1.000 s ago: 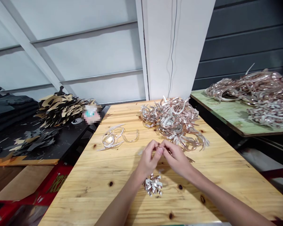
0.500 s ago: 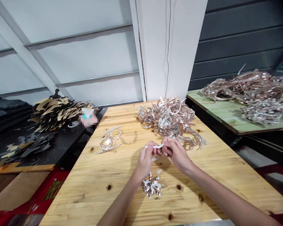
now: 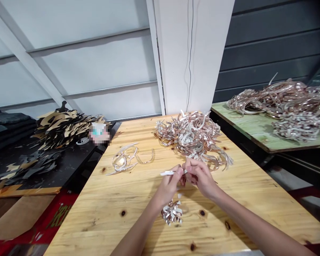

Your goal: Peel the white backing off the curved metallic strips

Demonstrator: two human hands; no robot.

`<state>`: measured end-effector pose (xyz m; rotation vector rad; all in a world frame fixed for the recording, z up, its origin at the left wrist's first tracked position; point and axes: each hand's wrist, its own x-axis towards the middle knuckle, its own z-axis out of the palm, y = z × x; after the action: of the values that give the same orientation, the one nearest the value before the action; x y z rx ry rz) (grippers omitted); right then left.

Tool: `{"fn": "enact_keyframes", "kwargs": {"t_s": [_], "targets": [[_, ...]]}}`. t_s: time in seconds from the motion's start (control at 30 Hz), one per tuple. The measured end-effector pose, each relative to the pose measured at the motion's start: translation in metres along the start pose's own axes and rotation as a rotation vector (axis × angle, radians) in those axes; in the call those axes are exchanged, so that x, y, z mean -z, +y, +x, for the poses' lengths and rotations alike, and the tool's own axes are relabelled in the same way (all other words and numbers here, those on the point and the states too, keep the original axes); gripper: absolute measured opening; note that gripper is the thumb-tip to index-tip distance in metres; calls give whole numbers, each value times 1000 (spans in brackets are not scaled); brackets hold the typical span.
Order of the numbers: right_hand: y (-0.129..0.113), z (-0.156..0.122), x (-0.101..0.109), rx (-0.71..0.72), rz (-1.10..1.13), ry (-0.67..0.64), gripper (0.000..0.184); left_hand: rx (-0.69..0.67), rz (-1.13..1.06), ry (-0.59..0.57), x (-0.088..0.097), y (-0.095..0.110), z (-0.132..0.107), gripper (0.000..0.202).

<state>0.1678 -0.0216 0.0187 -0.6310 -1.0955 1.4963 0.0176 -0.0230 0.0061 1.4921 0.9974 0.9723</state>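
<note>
Just now the narrow white strip (image 3: 170, 173) has dropped a little and swung round, so its free end sticks out flat to the left, past my left hand (image 3: 169, 186). That hand is closed, thumb and fingers pinching the strip. My right hand (image 3: 200, 176) is curled shut just beside it, its fingertips (image 3: 188, 165) up against the strip's other end, though I can't tell whether they grip it or only touch it. So the strip is held up in the air above the bench, between my two hands.

Below them sits a small curled bunch of silvery, copper-tinted strips (image 3: 172, 213), with a tiny white scrap (image 3: 179, 196) just above it. Past my right hand lies a big tangled heap of copper-and-silver strips (image 3: 192, 137), and to its left a looser tangle of pale strips (image 3: 122, 160) beside a single curved strip (image 3: 148, 158). All of this rests on a pale, knotty pine bench (image 3: 229, 206).

Further off, a green-painted board (image 3: 245, 131) carries larger heaps of the same strips (image 3: 277, 106), and a black bench (image 3: 77, 160) holds a pile of tan cut pieces (image 3: 64, 128).
</note>
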Motion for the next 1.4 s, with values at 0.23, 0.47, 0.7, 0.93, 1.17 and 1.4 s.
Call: {"fn": "enact_keyframes", "kwargs": {"t_s": [0.23, 0.47, 0.7, 0.93, 1.17, 1.4], "targets": [[-4, 2, -8, -93, 203, -8, 32, -6, -210, -102, 0, -6, 0, 51], [-13, 9, -1, -142, 551, 50, 29, 40, -375, -149, 0, -12, 7, 50], [-28, 14, 9, -110, 752, 114, 31, 115, -472, -185, 1, -4, 9, 51], [-37, 18, 19, 1, 596, 298, 27, 29, -311, 73, 13, -10, 16, 50], [-7, 16, 8, -39, -46, 263, 38, -248, -179, 196, 17, -6, 8, 42], [13, 12, 12, -65, -521, -5, 34, -281, -265, 88, 9, -7, 5, 45]]}}
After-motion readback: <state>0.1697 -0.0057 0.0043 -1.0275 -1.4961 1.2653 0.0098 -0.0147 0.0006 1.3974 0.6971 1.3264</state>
